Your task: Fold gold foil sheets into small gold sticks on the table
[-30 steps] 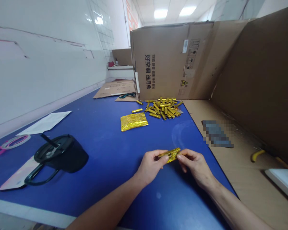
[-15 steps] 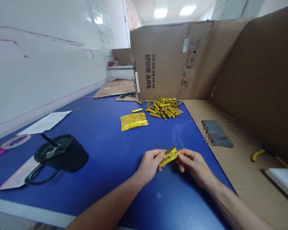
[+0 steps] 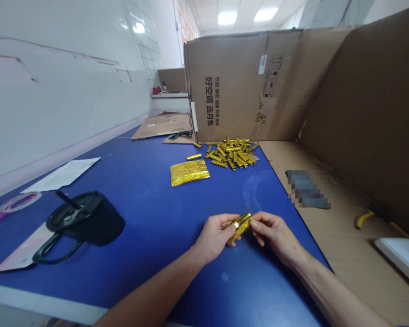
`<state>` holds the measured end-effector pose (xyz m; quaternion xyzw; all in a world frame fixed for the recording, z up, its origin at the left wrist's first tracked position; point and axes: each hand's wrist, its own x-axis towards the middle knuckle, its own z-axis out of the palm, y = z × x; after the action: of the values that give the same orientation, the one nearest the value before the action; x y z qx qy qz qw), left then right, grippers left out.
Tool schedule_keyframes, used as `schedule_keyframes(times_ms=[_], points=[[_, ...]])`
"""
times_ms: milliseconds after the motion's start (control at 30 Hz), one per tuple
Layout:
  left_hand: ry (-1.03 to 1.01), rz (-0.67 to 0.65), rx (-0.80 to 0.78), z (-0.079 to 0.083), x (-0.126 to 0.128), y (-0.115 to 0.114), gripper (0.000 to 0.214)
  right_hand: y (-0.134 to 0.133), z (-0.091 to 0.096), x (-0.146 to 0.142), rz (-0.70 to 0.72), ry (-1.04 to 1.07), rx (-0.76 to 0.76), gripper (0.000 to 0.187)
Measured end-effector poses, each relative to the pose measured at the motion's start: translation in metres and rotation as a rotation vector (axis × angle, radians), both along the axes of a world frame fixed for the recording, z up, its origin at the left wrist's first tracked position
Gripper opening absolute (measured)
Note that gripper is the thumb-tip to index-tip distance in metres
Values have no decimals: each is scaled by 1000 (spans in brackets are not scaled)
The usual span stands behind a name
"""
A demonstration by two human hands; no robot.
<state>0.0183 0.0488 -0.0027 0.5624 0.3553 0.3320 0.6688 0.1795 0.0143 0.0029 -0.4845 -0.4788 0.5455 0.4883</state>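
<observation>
My left hand [image 3: 213, 238] pinches one end of a gold foil piece [image 3: 242, 229] above the blue table. Thumb and fingertips of my right hand [image 3: 275, 232] grip its other end. The foil looks creased and folded into a narrow double strip; whether anything lies inside cannot be seen. Beyond my hands lies a flat gold foil packet or sheet stack [image 3: 190, 173]. Farther back is a heap of small gold foil tubes [image 3: 231, 155], with a single gold tube [image 3: 194, 157] apart on its left.
A black lidded mug [image 3: 92, 220] with a straw stands at left, near white paper [image 3: 63, 175] and a tape roll [image 3: 20, 201]. Large cardboard walls [image 3: 238, 91] rise behind and at right. A blurred dark flat object [image 3: 308, 190] and a white box [image 3: 402, 256] lie on the right-hand cardboard.
The foil between my hands has been turned and folded narrower, its near end now lower. Both hands stay in almost the same place.
</observation>
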Motion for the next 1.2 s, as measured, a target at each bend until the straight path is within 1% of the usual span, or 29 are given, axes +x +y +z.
schedule_keyframes(times_ms=[133,300,500,567,667,800,900,1033,1200], points=[[-13,-45,54,2,1,-3,32,0,-1,0,30,-1,-4,24],[24,-16,64,3,3,-5,33,0,2,0,48,-49,-38,24],[61,-2,92,1,2,-7,32,0,1,-1,26,-26,-100,25],[80,-9,127,0,1,-7,33,0,0,-1,15,-17,-115,25],[117,-25,221,1,0,-9,33,0,1,-3,4,0,-142,24],[130,-72,299,2,-2,-9,34,-1,1,-6,-4,89,-181,21],[123,-103,271,-2,-3,-8,36,-1,1,-7,-35,181,-189,20],[28,-150,168,-4,-3,-4,40,1,0,-5,-56,284,-203,17],[-80,-203,39,5,-1,-3,41,3,-1,2,-27,384,-258,13]])
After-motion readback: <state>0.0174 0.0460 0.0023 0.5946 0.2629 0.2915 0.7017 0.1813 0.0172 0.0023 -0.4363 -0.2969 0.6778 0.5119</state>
